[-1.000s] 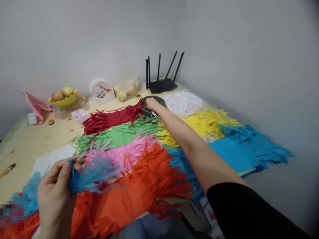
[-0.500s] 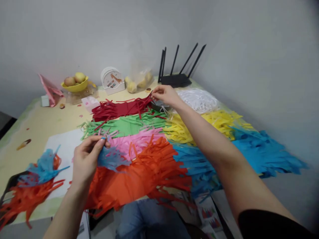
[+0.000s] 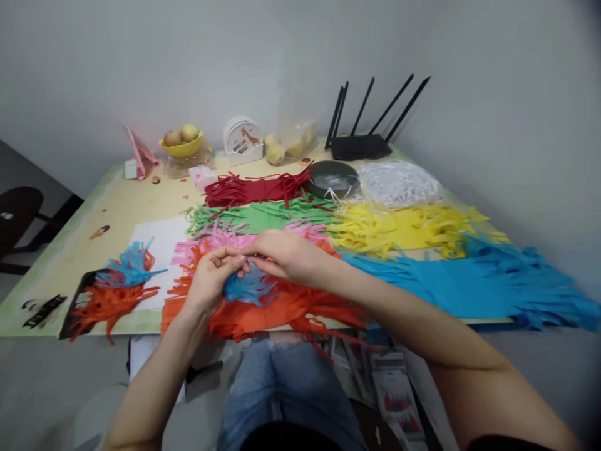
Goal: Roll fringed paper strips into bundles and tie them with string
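Note:
My left hand (image 3: 211, 282) pinches the top of a small blue fringed paper bundle (image 3: 248, 288) over the near edge of the table (image 3: 117, 207). My right hand (image 3: 286, 254) meets it from the right, fingers closed at the same spot on the bundle. Whether it also holds a thin tie, I cannot make out. Under my hands lie fringed paper sheets: orange (image 3: 291, 307), pink (image 3: 211, 241), green (image 3: 263, 216), dark red (image 3: 253, 188), yellow (image 3: 404, 225) and blue (image 3: 469, 279).
Finished blue and orange tassels (image 3: 117, 288) lie on a white sheet at the left. Farther back are a dark round dish (image 3: 333, 175), white coiled strips (image 3: 399, 181), a black router (image 3: 361, 144), a yellow fruit bowl (image 3: 183, 144) and a bag of fruit (image 3: 291, 147).
My right hand has come back from the dark dish at the far side to the blue bundle. My left hand has shifted the bundle right, toward the middle. The view has tilted down.

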{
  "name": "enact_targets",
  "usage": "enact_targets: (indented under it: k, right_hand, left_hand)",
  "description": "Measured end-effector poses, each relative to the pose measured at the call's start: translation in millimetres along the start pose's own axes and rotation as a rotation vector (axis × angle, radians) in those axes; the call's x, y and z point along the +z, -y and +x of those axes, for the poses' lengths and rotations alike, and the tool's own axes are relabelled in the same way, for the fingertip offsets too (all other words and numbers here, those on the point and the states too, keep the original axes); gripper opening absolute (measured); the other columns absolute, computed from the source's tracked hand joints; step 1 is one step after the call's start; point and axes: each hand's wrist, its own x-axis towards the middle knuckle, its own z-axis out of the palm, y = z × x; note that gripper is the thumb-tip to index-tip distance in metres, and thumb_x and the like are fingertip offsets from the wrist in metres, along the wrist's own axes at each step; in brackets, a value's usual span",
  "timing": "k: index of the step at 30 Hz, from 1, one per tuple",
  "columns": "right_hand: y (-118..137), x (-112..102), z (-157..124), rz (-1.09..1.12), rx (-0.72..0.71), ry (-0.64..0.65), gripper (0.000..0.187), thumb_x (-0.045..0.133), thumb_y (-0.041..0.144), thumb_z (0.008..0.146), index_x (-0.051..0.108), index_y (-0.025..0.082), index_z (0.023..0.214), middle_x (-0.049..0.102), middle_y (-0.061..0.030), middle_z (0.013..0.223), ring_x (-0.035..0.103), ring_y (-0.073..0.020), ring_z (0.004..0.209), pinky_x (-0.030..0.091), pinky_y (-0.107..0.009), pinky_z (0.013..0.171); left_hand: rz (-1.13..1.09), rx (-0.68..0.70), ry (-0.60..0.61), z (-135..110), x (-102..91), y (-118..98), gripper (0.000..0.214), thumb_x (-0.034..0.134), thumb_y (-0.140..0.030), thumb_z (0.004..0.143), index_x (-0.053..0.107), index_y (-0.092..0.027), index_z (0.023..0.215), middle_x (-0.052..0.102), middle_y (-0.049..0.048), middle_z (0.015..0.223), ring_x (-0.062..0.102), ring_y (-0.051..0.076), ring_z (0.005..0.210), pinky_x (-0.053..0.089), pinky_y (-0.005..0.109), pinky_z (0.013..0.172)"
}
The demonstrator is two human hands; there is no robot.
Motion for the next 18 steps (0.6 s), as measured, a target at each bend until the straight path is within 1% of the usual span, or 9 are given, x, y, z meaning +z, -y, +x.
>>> enact_targets:
  k: [3, 5, 7, 10, 12, 15, 18]
  right_hand:
    - [14, 2, -1, 0.028, 0.042, 0.015, 0.017, 0.052, 0.02, 0.097, 0.069, 0.016, 0.095, 0.073, -0.0075, 0.086, 0.065, -0.0167, 0.082, 0.05, -0.027, 0.076]
    - [22, 3, 1, 0.075, 0.075, -0.001, 0.015, 0.055, 0.018, 0.095, 0.069, 0.015, 0.091, 0.073, -0.006, 0.082, 0.064, -0.0153, 0.077, 0.049, -0.025, 0.073]
    - [28, 5, 3, 0.107, 0.12, -0.018, 0.014, 0.057, 0.017, 0.092, 0.07, 0.016, 0.089, 0.073, -0.0054, 0.08, 0.064, -0.0144, 0.074, 0.049, -0.024, 0.071]
    - [33, 8, 5, 0.119, 0.195, -0.028, 0.012, 0.059, 0.017, 0.09, 0.071, 0.017, 0.089, 0.074, -0.0057, 0.082, 0.065, -0.015, 0.074, 0.049, -0.025, 0.072]
    - [36, 9, 5, 0.165, 0.238, -0.054, 0.013, 0.06, 0.019, 0.09, 0.072, 0.017, 0.093, 0.075, -0.0058, 0.086, 0.067, -0.0157, 0.076, 0.051, -0.026, 0.074]
    - [41, 8, 3, 0.338, 0.341, -0.127, 0.015, 0.061, 0.026, 0.092, 0.072, 0.018, 0.099, 0.076, -0.0051, 0.094, 0.069, -0.0161, 0.081, 0.053, -0.027, 0.077]
    - [46, 7, 2, 0.476, 0.416, -0.171, 0.017, 0.064, 0.033, 0.091, 0.073, 0.019, 0.094, 0.076, -0.0034, 0.089, 0.069, -0.0153, 0.078, 0.053, -0.027, 0.074]
  left_hand:
    - [-0.014, 0.007, -0.012, -12, -4.2, 6, 0.037, 0.091, -0.038, 0.054, 0.065, -0.014, 0.065, 0.067, 0.0031, 0.058, 0.054, 0.008, 0.05, 0.045, 0.019, 0.051]
    - [0.019, 0.05, -0.025, -19, -6.3, 9, 0.034, 0.09, -0.036, 0.057, 0.066, -0.014, 0.068, 0.068, 0.0029, 0.059, 0.057, 0.009, 0.052, 0.047, 0.019, 0.054]
    - [0.118, 0.14, -0.058, -27, -7.8, 10, 0.03, 0.087, -0.036, 0.062, 0.069, -0.015, 0.072, 0.069, 0.0029, 0.062, 0.06, 0.011, 0.056, 0.049, 0.021, 0.056]
    - [0.345, 0.348, -0.144, -36, -9.2, 10, 0.021, 0.078, -0.035, 0.075, 0.072, -0.015, 0.078, 0.072, 0.0035, 0.068, 0.064, 0.014, 0.061, 0.052, 0.024, 0.062]
    - [0.44, 0.45, -0.189, -41, -9.7, 9, 0.018, 0.074, -0.033, 0.08, 0.073, -0.016, 0.079, 0.072, 0.0031, 0.07, 0.065, 0.013, 0.063, 0.052, 0.024, 0.065]
    - [0.427, 0.482, -0.217, -46, -9.8, 6, 0.017, 0.073, -0.033, 0.081, 0.071, -0.016, 0.08, 0.071, 0.0022, 0.068, 0.065, 0.014, 0.063, 0.053, 0.024, 0.064]
    - [0.379, 0.47, -0.204, -49, -8.6, 3, 0.017, 0.074, -0.033, 0.081, 0.071, -0.016, 0.079, 0.072, 0.0022, 0.067, 0.067, 0.014, 0.062, 0.053, 0.024, 0.063]
